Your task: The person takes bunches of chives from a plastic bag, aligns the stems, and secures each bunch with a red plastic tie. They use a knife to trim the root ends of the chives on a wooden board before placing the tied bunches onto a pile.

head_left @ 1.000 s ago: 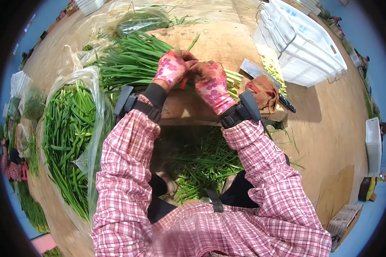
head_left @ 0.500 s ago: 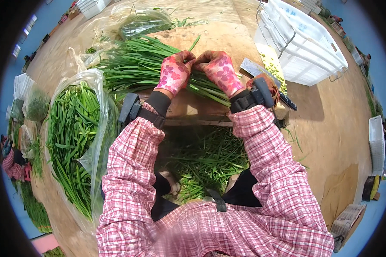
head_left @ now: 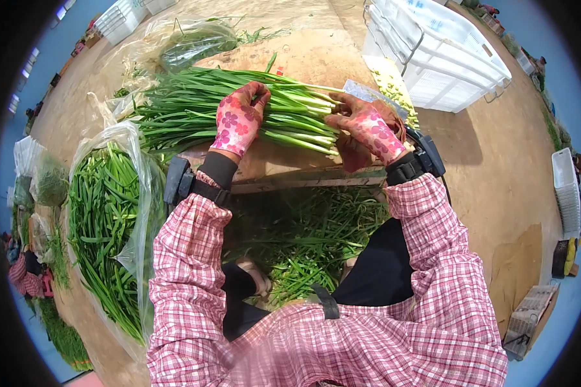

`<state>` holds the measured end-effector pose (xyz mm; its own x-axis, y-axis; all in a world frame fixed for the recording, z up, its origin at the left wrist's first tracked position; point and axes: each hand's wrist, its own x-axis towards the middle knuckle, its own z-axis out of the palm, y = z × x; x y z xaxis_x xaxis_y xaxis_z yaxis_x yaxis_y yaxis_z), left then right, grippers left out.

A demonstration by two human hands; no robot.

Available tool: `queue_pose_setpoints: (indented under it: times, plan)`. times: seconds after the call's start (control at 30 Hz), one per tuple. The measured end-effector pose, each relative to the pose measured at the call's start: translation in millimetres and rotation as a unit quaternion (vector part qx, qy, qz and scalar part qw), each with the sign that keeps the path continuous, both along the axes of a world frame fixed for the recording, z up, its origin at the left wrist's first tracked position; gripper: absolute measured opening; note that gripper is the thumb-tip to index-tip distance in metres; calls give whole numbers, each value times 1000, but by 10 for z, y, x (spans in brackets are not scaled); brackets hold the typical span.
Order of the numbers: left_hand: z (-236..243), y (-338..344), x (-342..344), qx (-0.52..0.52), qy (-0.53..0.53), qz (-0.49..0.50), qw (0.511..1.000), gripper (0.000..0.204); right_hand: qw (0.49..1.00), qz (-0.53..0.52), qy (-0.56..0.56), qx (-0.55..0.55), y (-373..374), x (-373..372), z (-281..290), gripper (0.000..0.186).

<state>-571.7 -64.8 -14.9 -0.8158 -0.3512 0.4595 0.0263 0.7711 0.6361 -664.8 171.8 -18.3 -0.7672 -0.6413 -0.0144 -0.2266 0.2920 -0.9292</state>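
Observation:
A bundle of long green garlic chives (head_left: 193, 106) lies across a wooden board (head_left: 303, 51), its pale stalk ends to the right. My left hand (head_left: 241, 119), in a pink flowered glove with bare-looking, soiled fingertips, is over the middle of the bundle. Its fingers are curled toward the thumb; what they pinch, if anything, is hidden. At the pale ends is my right hand (head_left: 368, 126), gloved alike, with thumb and fingers apart around the stalk tips. Behind it a wide metal blade (head_left: 365, 91) shows in part. A reddish-brown, cloth-like thing (head_left: 354, 155) is partly hidden beneath that hand.
A clear plastic bag (head_left: 130, 135) full of chives stands at left, another bag (head_left: 203, 45) behind the board. White crates (head_left: 445, 64) stand at far right, near pale cut pieces (head_left: 394, 84). Loose green trimmings (head_left: 316, 238) lie below the board.
My hands were together over the chives, fingertips meeting. Now they are apart: the right has moved right to the stalk ends and spread its fingers, the left slightly left. The view has shifted.

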Motion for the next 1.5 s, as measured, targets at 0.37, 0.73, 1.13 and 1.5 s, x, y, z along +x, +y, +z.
queue_pose_setpoints:
  times: [0.37, 0.73, 1.13, 1.5]
  plan:
    - [5, 11, 10, -46, 4, -4, 999, 12, 998, 8, 51, 34, -120, -40, -72, 45]
    - [0, -41, 24, -96, -30, -12, 995, 14, 983, 22, 124, 132, 166, -107, 172, 40]
    - [9, -41, 96, -56, -54, -19, 997, 16, 936, 236, 124, 231, -887, -1139, 26, 32]
    - [-58, 96, -37, -63, 15, -44, 997, 15, 989, -12, 26, 148, -1630, -1793, -743, 36]
